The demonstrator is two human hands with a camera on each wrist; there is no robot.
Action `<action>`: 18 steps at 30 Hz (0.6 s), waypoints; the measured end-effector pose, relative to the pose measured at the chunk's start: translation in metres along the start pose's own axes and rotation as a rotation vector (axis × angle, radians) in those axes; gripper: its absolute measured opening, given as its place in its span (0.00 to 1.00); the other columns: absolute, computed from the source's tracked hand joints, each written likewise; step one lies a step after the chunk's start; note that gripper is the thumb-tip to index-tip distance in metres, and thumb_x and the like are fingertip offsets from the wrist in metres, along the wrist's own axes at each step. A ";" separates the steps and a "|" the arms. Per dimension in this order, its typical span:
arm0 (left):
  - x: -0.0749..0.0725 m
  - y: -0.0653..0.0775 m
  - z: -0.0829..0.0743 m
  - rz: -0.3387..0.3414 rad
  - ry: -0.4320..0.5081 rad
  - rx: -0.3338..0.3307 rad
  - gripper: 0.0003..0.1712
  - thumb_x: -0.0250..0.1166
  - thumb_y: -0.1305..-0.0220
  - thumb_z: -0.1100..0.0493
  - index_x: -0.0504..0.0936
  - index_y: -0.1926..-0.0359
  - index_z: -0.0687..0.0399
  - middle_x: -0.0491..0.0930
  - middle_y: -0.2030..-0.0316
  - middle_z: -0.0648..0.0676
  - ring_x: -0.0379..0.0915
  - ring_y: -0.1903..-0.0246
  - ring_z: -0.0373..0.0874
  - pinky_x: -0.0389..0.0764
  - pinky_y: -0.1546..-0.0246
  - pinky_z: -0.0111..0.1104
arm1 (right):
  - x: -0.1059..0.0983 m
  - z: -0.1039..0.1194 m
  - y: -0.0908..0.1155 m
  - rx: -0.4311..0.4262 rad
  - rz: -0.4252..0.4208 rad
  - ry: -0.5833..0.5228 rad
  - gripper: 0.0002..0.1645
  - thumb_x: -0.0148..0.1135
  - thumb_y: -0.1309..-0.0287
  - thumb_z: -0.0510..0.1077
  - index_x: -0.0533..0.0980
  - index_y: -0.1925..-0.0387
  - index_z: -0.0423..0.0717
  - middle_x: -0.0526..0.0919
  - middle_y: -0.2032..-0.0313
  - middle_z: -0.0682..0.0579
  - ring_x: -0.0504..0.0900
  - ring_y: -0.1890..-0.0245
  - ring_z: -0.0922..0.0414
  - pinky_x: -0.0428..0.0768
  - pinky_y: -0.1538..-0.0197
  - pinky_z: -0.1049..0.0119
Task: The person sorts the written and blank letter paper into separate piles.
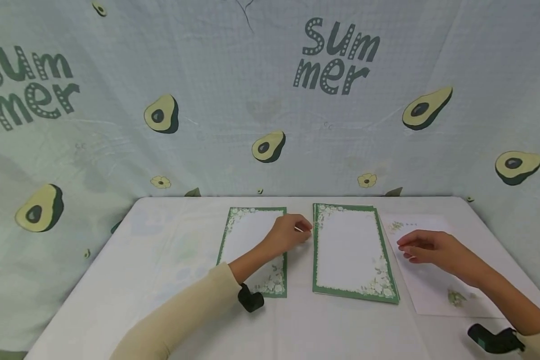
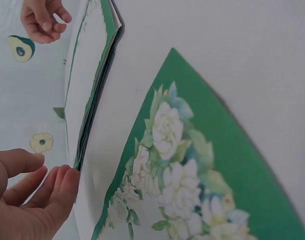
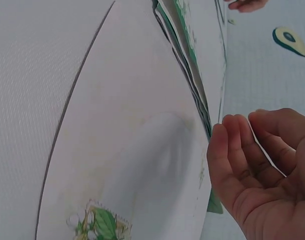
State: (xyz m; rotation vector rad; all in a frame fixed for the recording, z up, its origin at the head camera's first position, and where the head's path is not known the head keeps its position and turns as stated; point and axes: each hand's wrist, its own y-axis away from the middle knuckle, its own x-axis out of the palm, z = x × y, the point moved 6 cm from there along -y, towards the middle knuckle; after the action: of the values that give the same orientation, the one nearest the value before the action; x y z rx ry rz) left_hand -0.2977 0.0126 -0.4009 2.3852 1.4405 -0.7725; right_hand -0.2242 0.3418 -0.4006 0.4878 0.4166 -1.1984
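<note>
A stack of green-bordered sheets [image 1: 351,250] with white flowers lies at the middle of the table, its layered edges showing in both wrist views. My left hand [image 1: 290,231] is at the stack's left edge, fingers loosely bent and fingertips right by the edge [image 2: 78,162]. Under that forearm lies a single green-bordered sheet [image 1: 251,232], partly covered by the arm. On the other side, my right hand [image 1: 436,250] hovers over a pale sheet [image 1: 432,295] with small plant prints, fingers relaxed and holding nothing. Its shadow falls on that sheet.
A white cloth covers the table [image 1: 162,250]. Behind it hangs a pale curtain [image 1: 216,150] printed with avocados and lettering. Black wrist cameras sit on the left wrist [image 1: 250,298] and right wrist [image 1: 495,340]. The pale sheet's left edge runs beside the stack.
</note>
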 end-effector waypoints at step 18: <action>0.011 -0.011 0.028 0.040 0.170 -0.235 0.10 0.70 0.35 0.64 0.87 0.56 0.67 0.88 0.65 0.56 0.87 0.65 0.44 0.86 0.62 0.31 | 0.026 -0.002 -0.018 0.048 -0.008 -0.107 0.29 0.61 0.28 0.46 0.70 0.38 0.26 0.83 0.51 0.38 0.87 0.57 0.56 0.88 0.54 0.64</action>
State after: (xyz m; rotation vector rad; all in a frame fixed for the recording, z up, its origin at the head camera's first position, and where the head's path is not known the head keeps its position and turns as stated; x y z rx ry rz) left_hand -0.3124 0.0132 -0.4301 2.3353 1.4508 -0.3738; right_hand -0.2329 0.3177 -0.4192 0.4614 0.2995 -1.2385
